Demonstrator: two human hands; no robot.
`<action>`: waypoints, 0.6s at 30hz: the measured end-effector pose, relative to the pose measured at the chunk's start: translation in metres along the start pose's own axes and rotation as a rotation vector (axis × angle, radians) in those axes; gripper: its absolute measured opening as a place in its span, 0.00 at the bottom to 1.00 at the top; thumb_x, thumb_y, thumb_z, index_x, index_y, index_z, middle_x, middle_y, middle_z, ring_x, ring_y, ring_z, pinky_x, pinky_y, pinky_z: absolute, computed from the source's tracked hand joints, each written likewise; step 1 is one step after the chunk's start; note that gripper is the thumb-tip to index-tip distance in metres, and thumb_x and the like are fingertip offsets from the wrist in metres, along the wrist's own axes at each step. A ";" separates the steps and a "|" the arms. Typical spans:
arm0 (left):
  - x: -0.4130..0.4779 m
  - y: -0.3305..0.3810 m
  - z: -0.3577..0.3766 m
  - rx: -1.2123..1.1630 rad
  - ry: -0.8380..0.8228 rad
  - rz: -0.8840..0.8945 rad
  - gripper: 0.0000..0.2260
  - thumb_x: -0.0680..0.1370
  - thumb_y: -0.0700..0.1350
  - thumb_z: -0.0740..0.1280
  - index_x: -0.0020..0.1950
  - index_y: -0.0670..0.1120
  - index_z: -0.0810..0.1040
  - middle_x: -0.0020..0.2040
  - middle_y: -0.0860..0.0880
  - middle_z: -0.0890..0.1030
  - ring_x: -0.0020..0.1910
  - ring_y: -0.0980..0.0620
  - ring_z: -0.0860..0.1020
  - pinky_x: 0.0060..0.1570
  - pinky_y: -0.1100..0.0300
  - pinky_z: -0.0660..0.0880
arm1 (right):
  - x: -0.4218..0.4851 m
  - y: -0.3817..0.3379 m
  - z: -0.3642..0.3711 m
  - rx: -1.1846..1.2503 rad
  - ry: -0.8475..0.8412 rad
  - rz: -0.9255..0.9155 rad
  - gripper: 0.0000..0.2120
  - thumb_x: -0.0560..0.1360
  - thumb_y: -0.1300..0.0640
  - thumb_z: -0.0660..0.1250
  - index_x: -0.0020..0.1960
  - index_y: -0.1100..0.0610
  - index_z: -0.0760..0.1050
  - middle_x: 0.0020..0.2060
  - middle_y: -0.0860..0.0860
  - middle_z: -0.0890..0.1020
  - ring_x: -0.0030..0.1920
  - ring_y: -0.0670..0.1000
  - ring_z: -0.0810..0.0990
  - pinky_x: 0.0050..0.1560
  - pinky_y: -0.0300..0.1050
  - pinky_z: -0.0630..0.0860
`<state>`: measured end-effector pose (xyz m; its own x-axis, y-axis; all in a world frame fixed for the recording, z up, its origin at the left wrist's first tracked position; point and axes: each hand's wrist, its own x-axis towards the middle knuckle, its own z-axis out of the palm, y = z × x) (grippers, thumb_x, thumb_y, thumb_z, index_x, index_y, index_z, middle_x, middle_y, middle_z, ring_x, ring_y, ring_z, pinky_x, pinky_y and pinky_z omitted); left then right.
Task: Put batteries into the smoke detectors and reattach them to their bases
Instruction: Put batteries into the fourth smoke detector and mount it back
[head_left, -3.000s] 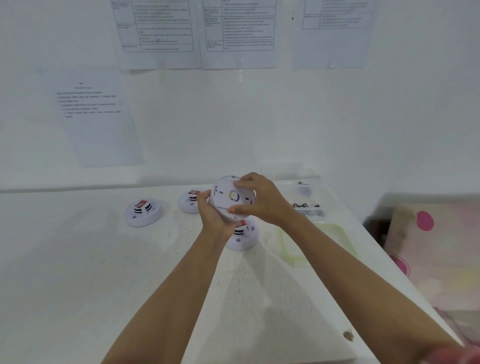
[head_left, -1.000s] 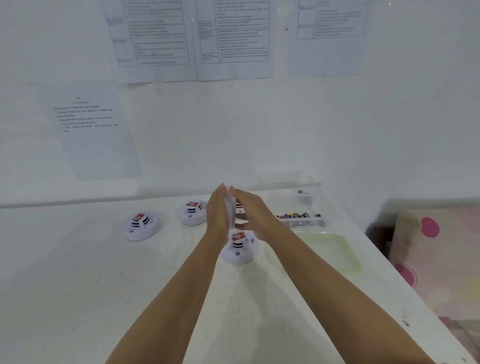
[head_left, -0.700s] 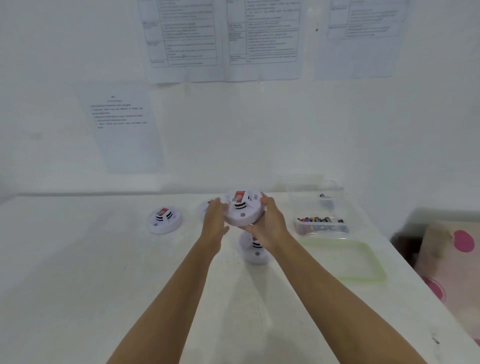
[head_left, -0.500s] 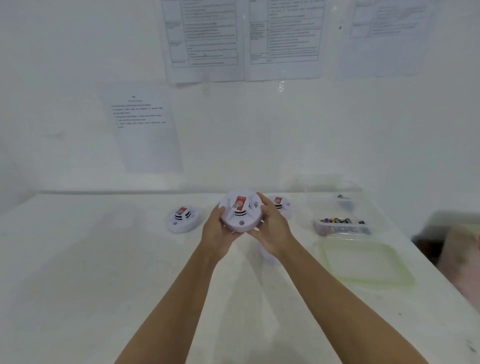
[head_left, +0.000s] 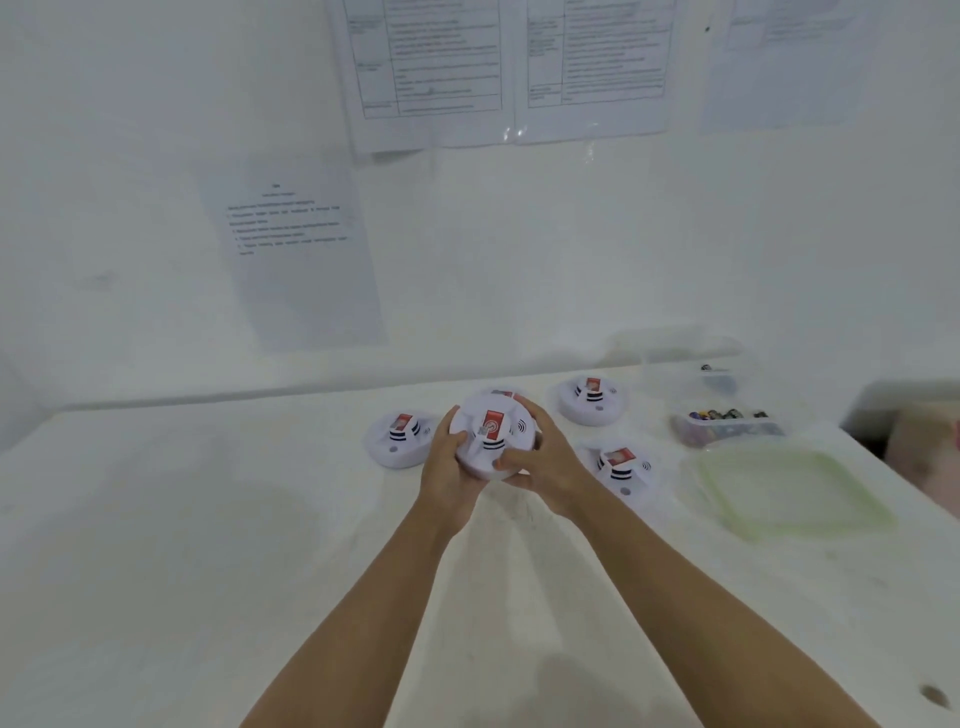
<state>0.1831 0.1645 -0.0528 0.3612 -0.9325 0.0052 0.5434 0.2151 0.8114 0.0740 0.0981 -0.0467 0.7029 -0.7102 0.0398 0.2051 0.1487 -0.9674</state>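
A white round smoke detector (head_left: 493, 434) with a red label faces up, held above the table between both hands. My left hand (head_left: 447, 465) grips its left rim and my right hand (head_left: 540, 460) curls round its right and front rim. Three more detectors lie on the table: one to the left (head_left: 397, 441), one at the back right (head_left: 592, 400), one to the right of my right hand (head_left: 621, 470). Part of another one (head_left: 503, 393) shows behind the held detector. A clear box of batteries (head_left: 727, 426) stands at the right.
A pale green lid (head_left: 789, 493) lies at the right, near the table's right edge. A second clear container (head_left: 696, 369) stands behind the battery box. Printed sheets hang on the wall (head_left: 291, 249). The white table (head_left: 182, 545) runs left and towards me.
The detector was turned from underside-up to label-up and carried slightly left. My view has swung left, so the box and lid sit further right.
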 end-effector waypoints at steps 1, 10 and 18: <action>0.001 -0.001 0.000 -0.009 0.003 0.010 0.14 0.81 0.41 0.52 0.54 0.47 0.77 0.49 0.47 0.84 0.46 0.49 0.83 0.41 0.55 0.81 | 0.002 0.002 0.000 -0.005 0.022 0.002 0.37 0.59 0.67 0.67 0.66 0.49 0.68 0.62 0.52 0.77 0.61 0.55 0.76 0.45 0.50 0.81; 0.003 -0.008 -0.005 -0.056 0.049 0.001 0.15 0.81 0.43 0.54 0.64 0.43 0.73 0.55 0.43 0.81 0.50 0.47 0.81 0.41 0.52 0.81 | 0.001 0.007 0.003 -0.025 0.124 0.045 0.32 0.67 0.76 0.65 0.61 0.47 0.69 0.52 0.47 0.79 0.49 0.45 0.78 0.43 0.48 0.80; -0.001 -0.010 0.002 -0.051 0.064 -0.006 0.15 0.81 0.42 0.55 0.66 0.43 0.72 0.57 0.43 0.80 0.52 0.46 0.80 0.41 0.52 0.81 | -0.005 0.005 -0.002 0.010 0.114 0.053 0.33 0.67 0.75 0.66 0.66 0.50 0.68 0.61 0.53 0.77 0.55 0.51 0.77 0.43 0.48 0.81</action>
<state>0.1760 0.1625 -0.0597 0.4051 -0.9135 -0.0382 0.5828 0.2258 0.7806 0.0699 0.1007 -0.0520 0.6306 -0.7751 -0.0403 0.1775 0.1945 -0.9647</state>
